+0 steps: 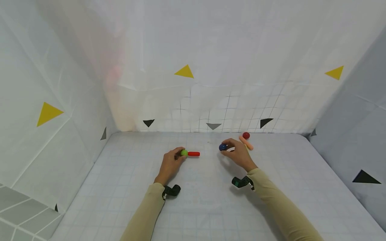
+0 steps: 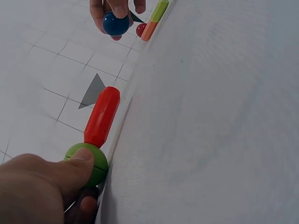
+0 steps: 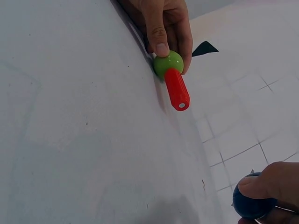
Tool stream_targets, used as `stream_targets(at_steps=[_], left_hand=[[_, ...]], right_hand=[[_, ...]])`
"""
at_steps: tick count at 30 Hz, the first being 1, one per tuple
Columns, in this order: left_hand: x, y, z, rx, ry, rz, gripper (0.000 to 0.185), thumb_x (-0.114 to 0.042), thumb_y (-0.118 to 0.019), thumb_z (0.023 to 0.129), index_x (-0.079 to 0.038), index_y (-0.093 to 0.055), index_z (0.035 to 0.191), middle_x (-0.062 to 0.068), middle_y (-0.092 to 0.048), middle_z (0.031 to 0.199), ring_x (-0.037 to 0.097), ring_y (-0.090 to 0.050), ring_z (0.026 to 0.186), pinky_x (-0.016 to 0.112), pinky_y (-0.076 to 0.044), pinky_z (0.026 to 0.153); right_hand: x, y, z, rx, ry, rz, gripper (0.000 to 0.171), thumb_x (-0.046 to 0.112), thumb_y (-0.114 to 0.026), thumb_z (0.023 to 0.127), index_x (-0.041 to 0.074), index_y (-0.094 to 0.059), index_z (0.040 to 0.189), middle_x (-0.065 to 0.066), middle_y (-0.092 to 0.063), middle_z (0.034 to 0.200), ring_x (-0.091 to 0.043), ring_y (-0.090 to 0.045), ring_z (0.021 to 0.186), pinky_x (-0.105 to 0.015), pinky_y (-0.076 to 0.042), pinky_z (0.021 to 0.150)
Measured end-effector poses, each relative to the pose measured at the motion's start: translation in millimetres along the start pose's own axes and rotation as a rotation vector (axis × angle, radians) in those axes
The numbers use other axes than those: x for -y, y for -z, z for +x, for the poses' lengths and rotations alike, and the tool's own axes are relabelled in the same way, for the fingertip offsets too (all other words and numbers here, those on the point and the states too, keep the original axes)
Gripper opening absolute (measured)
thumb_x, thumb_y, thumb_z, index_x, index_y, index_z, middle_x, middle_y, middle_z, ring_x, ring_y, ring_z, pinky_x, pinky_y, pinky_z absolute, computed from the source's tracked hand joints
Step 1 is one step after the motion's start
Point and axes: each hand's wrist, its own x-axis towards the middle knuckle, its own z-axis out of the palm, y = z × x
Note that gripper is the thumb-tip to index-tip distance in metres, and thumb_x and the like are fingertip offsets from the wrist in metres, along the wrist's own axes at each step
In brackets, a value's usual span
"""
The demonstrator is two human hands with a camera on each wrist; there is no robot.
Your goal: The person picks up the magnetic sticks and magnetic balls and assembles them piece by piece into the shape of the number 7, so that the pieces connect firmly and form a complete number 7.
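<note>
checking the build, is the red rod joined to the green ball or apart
Joined: the red rod butts end-on against the green ball.

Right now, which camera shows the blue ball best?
The left wrist view: the shiny round blue ball shows nearly whole, pinched by the right hand. The right wrist view cuts it off at the corner; the head view shows only a tiny dot.

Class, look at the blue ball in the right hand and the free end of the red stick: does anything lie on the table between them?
Nothing visible does. Bare table lies between the blue ball in the right hand and the red stick.
</note>
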Motion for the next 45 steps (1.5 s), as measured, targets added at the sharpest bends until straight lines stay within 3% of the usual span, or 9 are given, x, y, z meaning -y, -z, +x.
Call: stream_targets(at_steps=[7, 18, 45], left_hand=[[0.1, -0.6, -0.9, 0.004, 0.031, 0.002, 0.037, -0.015, -0.075, 0.099, -0.013, -0.069, 0.136, 0.002, -0.070, 0.117, 0.020, -0.061, 0.100, 0.038, -0.053, 0.092], [0.4, -1.4, -2.1, 0.008, 0.019, 0.013, 0.037, -0.017, -0.073, 0.100, -0.013, -0.068, 0.136, 0.002, -0.070, 0.120, 0.020, -0.060, 0.101, 0.040, -0.053, 0.093], [2.4, -0.7, -0.5, 0.004, -0.005, 0.005, 0.036, -0.013, -0.075, 0.099, -0.011, -0.069, 0.134, 0.003, -0.071, 0.116, 0.021, -0.060, 0.096, 0.038, -0.053, 0.089]], right_hand=[[2, -8, 0, 0.025, 0.000, 0.013, 0.035, 0.011, -0.083, 0.091, 0.005, -0.070, 0.123, -0.012, -0.071, 0.115, -0.033, -0.065, 0.105, -0.048, -0.057, 0.089], [9, -21, 0, 0.056, -0.037, 0.012, 0.036, 0.010, -0.082, 0.091, 0.005, -0.069, 0.125, -0.012, -0.070, 0.117, -0.030, -0.064, 0.106, -0.047, -0.056, 0.091], [12, -45, 5, 0.118, -0.002, 0.031, 0.037, 0.006, -0.082, 0.090, 0.007, -0.071, 0.125, -0.008, -0.071, 0.118, -0.027, -0.065, 0.106, -0.044, -0.057, 0.088]])
